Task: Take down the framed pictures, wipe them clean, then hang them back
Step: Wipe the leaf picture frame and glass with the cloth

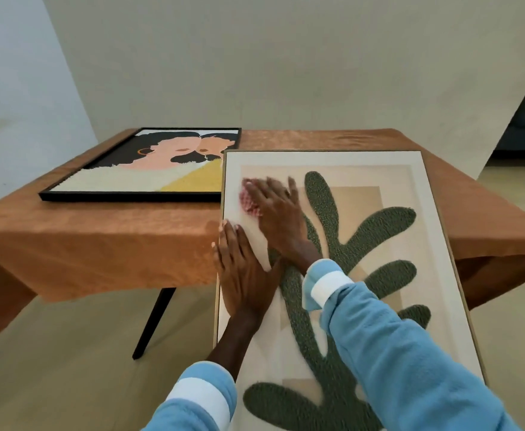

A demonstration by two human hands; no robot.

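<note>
A tall light-wood framed picture point(423, 194) with a green leaf shape lies on the table, its near end hanging past the table's front edge toward me. My right hand point(278, 209) presses a pink cloth point(248, 197) flat on the picture's upper left part. My left hand point(242, 269) lies flat with spread fingers on the picture's left edge, holding it down. A second picture point(149, 169) in a black frame, showing two figures, lies flat on the table's left half.
The table point(115, 237) has a brown cloth draped over its edges and a dark slanted leg point(152, 325). A plain white wall stands behind it. Pale floor lies in front and to the left. A doorway opens at the far right.
</note>
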